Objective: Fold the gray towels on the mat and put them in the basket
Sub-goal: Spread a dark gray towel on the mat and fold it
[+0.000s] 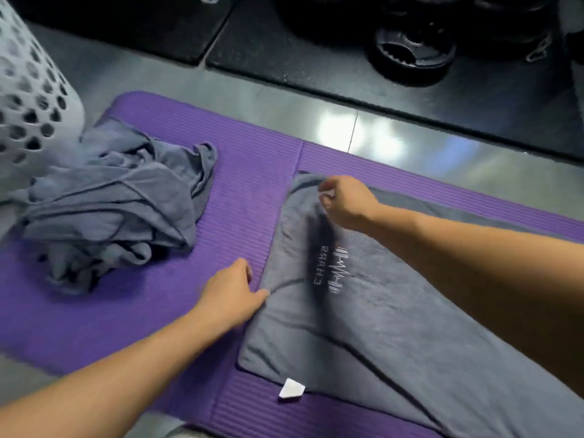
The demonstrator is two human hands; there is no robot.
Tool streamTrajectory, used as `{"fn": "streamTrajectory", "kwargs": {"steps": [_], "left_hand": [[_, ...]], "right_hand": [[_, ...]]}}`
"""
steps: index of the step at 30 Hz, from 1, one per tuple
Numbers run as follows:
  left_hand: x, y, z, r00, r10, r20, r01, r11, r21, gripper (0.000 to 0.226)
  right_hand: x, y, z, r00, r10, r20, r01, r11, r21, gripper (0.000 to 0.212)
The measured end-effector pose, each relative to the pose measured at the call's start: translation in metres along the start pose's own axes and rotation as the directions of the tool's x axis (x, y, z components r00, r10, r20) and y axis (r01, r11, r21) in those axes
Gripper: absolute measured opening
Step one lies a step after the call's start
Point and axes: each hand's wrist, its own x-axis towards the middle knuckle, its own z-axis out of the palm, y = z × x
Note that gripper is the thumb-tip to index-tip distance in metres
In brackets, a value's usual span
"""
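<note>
A gray towel [373,327] with white stitched lettering lies spread on the purple mat [246,172], a white tag at its near edge. My left hand [232,292] rests on the mat at the towel's left edge, fingers touching the fabric. My right hand [344,202] hovers over the towel's far left corner with fingers curled; whether it pinches the cloth is unclear. A crumpled heap of gray towels [117,200] sits on the mat's left end. The white perforated basket [28,99] stands at the far left, beside the heap.
Black rubber floor tiles [316,58] lie beyond the mat, with black weight plates [410,49] on them at the upper right. Glossy gray floor [363,131] runs between the mat and the tiles.
</note>
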Motion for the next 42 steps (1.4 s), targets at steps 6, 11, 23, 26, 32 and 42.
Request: {"fn": "streamTrajectory", "kwargs": {"steps": [6,11,23,26,32,42], "left_hand": [[-0.032,-0.013,0.017,0.992,0.096,0.081,-0.098,0.995,0.029,0.046],[-0.045,-0.032,0.03,0.987,0.113,0.112,-0.109,0.993,-0.045,0.038],[-0.026,-0.046,0.007,0.974,0.113,0.194,0.074,0.657,-0.751,0.011],[-0.035,-0.031,0.001,0.961,0.199,0.192,0.033,0.605,-0.796,0.01],[-0.057,0.036,-0.015,0.884,0.407,0.23,-0.082,0.618,-0.782,0.027],[-0.098,0.28,0.021,0.692,0.656,0.302,-0.367,0.68,-0.635,0.007]], "right_hand": [[0.081,-0.021,0.016,0.986,0.155,-0.069,-0.148,0.985,0.094,0.029],[0.093,-0.024,0.024,0.993,0.118,-0.017,-0.118,0.993,-0.028,0.02],[0.117,-0.043,-0.01,0.983,0.017,-0.184,-0.024,0.999,-0.033,0.007],[0.11,-0.039,-0.02,0.977,-0.009,-0.211,-0.002,0.999,-0.052,0.007],[0.067,-0.01,-0.066,0.982,0.021,-0.188,0.01,0.986,0.164,0.012],[-0.1,0.151,-0.218,0.915,0.222,-0.337,0.018,0.813,0.582,0.021]]}}
